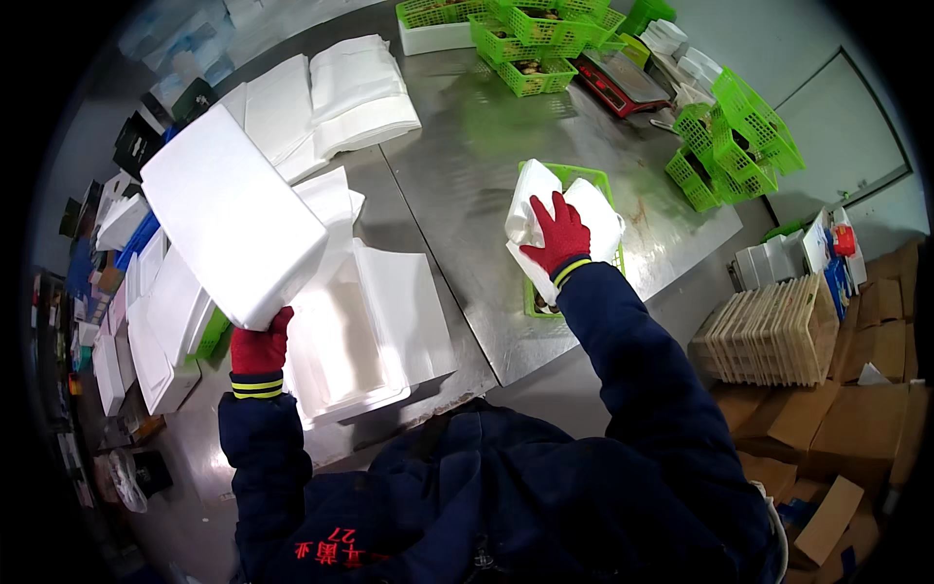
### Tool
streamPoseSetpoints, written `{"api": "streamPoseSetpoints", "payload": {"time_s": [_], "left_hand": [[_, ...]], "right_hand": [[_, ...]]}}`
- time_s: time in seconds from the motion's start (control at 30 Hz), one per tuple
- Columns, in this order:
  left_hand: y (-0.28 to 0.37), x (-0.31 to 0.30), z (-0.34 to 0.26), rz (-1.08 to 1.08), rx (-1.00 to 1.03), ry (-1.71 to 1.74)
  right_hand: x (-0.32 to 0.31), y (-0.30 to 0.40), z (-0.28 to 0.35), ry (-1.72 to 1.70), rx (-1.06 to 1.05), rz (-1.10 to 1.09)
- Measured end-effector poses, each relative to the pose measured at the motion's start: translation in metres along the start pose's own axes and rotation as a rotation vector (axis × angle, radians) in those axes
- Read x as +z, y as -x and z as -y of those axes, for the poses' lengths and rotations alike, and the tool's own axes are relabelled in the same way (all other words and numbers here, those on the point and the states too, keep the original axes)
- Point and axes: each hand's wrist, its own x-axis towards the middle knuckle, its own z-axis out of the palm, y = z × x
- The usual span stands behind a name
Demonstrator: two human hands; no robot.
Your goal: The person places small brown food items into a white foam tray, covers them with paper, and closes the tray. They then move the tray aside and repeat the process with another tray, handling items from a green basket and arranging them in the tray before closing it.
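My left hand (261, 343), in a red glove, grips the near corner of a white foam box (233, 212), held tilted above the table with its broad flat face towards me. Below and to its right stands an open white foam box (343, 350), lined with white paper sheets (405, 310) that fold out over its rim. My right hand (560, 233), also red-gloved, rests with spread fingers on white paper (595, 212) over a green plastic basket (584, 175). Brown contents show at the basket's near corner; the paper hides the rest.
Stacks of white paper sheets (357, 95) lie at the far left of the metal table (467, 212). Green baskets (536, 73) and a red weighing scale (620, 80) stand at the back. More baskets (737, 146) are stacked at the right. Cardboard boxes (854, 423) fill the right side.
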Motion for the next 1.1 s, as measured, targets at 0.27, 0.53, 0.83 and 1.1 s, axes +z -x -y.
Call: {"api": "streamPoseSetpoints", "payload": {"time_s": [0.27,0.53,0.83,1.1], "left_hand": [[0.034,-0.009,0.040,-0.412,-0.425,0.917],[0.058,-0.026,0.078,-0.377,-0.483,0.497],[0.060,-0.036,0.089,-0.478,-0.528,0.673],[0.067,-0.057,0.127,-0.571,-0.600,0.853]], "right_hand": [[0.025,-0.038,-0.059,-0.627,0.123,-0.474],[-0.037,-0.063,-0.079,-0.909,0.388,-0.632],[-0.067,-0.097,-0.043,-1.042,0.298,-0.341],[-0.129,-0.114,-0.002,-1.232,0.276,-0.470]]}}
